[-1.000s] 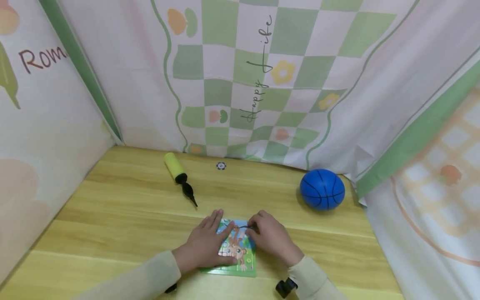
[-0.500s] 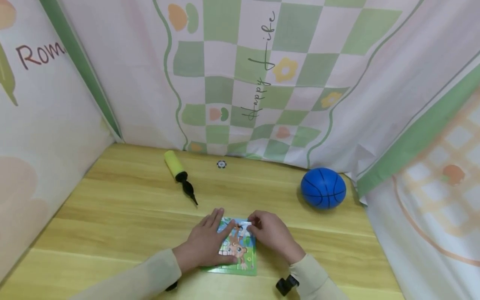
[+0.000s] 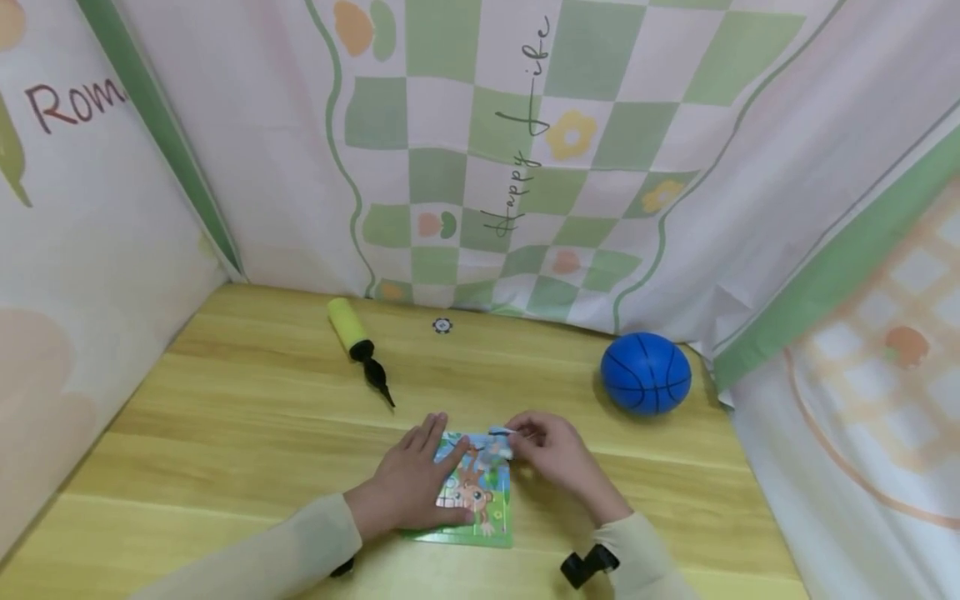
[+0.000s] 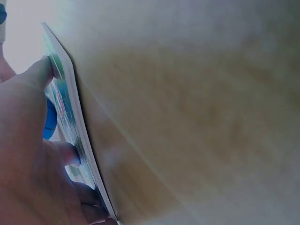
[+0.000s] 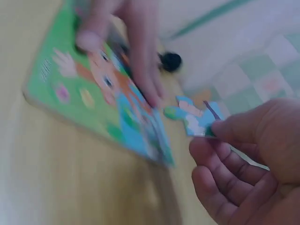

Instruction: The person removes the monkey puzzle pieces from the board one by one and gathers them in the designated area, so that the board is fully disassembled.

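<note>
A jigsaw puzzle (image 3: pixel 491 533) with a cartoon monkey on a green and blue ground lies flat at the front of the table. My left hand (image 3: pixel 405 483) rests across its left part with fingers spread, hiding that side; in the left wrist view the thumb and fingers press on the thin board (image 4: pixel 79 105). Just off the puzzle's upper right corner, my right hand (image 3: pixel 558 454) pinches a puzzle piece (image 5: pixel 194 115) between thumb and index finger. This piece is mostly light blue with a brown line, and it is raised above the table and apart from the board.
A yellow and black hand pump (image 3: pixel 348 329) lies at the back left, its nozzle toward the puzzle. Near the curtain (image 3: pixel 510 167) is a small black and white gear-shaped disc (image 3: pixel 442 326). A blue ball (image 3: pixel 646 373) with black lines sits at the back right.
My right hand has drawn the puzzle piece up and a little right, from over the board to its upper right corner, turning it on the way. My left hand has stayed in place.
</note>
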The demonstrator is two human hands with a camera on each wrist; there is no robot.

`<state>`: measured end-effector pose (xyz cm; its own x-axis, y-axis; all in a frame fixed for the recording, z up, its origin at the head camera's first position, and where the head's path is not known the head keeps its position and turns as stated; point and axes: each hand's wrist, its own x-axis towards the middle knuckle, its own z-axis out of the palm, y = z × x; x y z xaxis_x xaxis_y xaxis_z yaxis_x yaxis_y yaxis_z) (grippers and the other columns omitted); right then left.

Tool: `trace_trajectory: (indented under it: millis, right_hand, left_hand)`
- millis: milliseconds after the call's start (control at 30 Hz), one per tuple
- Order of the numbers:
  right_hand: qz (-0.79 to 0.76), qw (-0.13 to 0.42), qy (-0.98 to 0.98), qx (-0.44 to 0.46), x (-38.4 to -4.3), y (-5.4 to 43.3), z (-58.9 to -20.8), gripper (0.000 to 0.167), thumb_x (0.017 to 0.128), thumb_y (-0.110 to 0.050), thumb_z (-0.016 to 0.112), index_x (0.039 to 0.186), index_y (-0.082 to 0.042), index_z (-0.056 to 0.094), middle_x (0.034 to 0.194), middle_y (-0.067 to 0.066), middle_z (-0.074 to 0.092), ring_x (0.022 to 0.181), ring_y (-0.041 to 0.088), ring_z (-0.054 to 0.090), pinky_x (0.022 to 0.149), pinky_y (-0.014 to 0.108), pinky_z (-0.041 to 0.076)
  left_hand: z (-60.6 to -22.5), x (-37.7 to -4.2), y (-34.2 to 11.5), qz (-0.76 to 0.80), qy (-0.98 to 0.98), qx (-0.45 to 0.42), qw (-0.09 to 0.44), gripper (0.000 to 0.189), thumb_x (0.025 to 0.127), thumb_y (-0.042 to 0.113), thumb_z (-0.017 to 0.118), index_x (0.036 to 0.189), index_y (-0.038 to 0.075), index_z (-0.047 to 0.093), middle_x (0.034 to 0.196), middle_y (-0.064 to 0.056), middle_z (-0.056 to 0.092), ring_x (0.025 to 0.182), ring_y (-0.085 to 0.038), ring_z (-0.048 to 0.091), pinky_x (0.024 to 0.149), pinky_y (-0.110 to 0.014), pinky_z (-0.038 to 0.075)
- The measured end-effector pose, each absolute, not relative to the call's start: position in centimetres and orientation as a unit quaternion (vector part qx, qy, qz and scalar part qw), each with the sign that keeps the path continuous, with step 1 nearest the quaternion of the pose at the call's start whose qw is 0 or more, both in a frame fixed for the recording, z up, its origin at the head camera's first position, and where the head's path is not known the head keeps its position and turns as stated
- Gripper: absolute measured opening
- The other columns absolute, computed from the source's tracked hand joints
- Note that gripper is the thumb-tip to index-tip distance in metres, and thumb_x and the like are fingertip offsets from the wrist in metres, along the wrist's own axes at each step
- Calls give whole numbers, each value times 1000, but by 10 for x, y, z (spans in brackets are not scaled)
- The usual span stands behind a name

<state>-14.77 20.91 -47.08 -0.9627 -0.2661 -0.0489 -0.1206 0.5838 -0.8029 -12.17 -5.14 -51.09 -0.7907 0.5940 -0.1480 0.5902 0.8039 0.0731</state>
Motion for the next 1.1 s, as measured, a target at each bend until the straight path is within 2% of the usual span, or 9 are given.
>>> trace_trajectory:
  millis: [100,200,367,500,800,900,1000,1100]
  right_hand:
    - [-446,89,887,-85,-152,240,-465,16,97,-14,70,111,-8,73,101,2,72,89,18,67,77,33,55]
    - [-433,100,895,-48,-152,279,-461,21,99,-15,68,116,-3,73,107,7,72,94,19,66,78,31,55]
    - [-442,122,888,45,-143,339,-466,33,100,-14,66,124,9,66,111,16,70,91,18,65,72,28,57]
    - [-450,131,877,106,-135,367,-473,40,102,-17,64,129,11,61,116,16,69,91,14,64,72,28,57]
    - [-393,87,911,94,-128,377,-481,36,101,-15,64,125,12,64,107,16,71,85,16,64,67,26,56]
    - [-346,77,931,86,-128,377,-480,38,101,-21,64,125,8,66,108,15,70,91,20,64,72,29,55]
    - [-314,70,943,81,-127,372,-478,41,102,-28,62,127,5,65,111,12,69,100,26,64,82,37,53]
    - [-309,47,948,65,-125,359,-474,42,103,-29,62,127,5,65,109,12,69,102,30,64,86,44,52]
  left_hand:
    - [-511,-122,-52,14,946,314,82,109,81,94,21,164,24,15,165,-27,2,151,-40,4,121,-49,16]
    - [-511,-121,-53,17,946,312,85,109,82,94,22,164,23,15,165,-26,2,152,-40,3,121,-49,16]
    - [-510,-120,-52,26,944,317,89,107,83,92,25,164,22,16,165,-27,2,152,-41,4,121,-50,16]
    - [-507,-121,-52,28,942,324,86,107,84,91,26,164,21,18,164,-28,3,151,-42,4,121,-51,16]
    - [-508,-125,-52,29,942,321,93,107,84,92,22,164,22,15,165,-28,1,151,-41,2,121,-51,14]
    - [-507,-125,-52,29,942,320,96,107,84,91,23,164,22,15,165,-27,1,152,-41,2,121,-51,14]
    - [-507,-125,-53,25,942,321,97,106,84,91,25,164,22,16,165,-27,3,152,-41,3,121,-51,14]
    - [-509,-125,-54,20,942,322,96,105,84,91,25,164,24,16,165,-26,3,152,-41,3,121,-51,15]
